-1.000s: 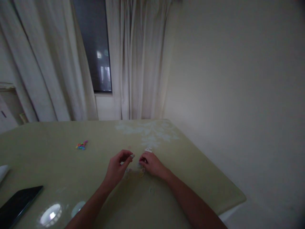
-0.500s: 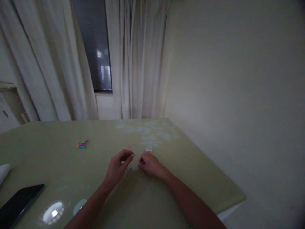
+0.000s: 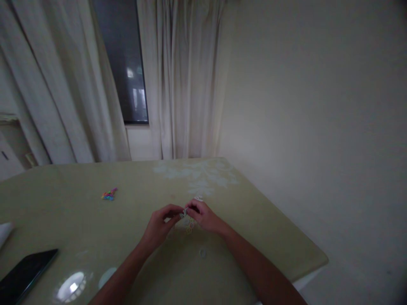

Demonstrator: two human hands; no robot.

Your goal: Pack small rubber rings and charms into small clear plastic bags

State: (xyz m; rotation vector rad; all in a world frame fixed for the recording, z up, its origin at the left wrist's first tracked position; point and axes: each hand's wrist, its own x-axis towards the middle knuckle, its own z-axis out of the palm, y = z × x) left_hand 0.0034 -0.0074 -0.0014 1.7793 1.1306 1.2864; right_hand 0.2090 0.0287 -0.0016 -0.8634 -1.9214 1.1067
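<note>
My left hand (image 3: pixel 161 225) pinches small, pale, striped pieces (image 3: pixel 182 215) between thumb and fingertips. My right hand (image 3: pixel 205 217) meets it from the other side, its fingers closed on a small whitish piece (image 3: pixel 186 210) that touches the striped ones. The exact kind of these pieces is too small to tell. Just below the fingers lie small yellowish rings (image 3: pixel 189 230) on the table. A single pale ring (image 3: pixel 202 253) lies nearer to me, between my forearms. Behind my right hand, small white pieces (image 3: pixel 199 198) show in part.
A pale green cover lies over the table (image 3: pixel 254 241). To the far left is a heap of small bright-coloured pieces (image 3: pixel 110 194). A dark tablet-like device (image 3: pixel 27 271) and a white object (image 3: pixel 4 232) lie at the left edge. Curtains (image 3: pixel 190 84) hang beyond the table.
My hands have come together; before, a gap lay between them. My left hand moved right with the striped pieces, and my right hand lifted a whitish piece to them.
</note>
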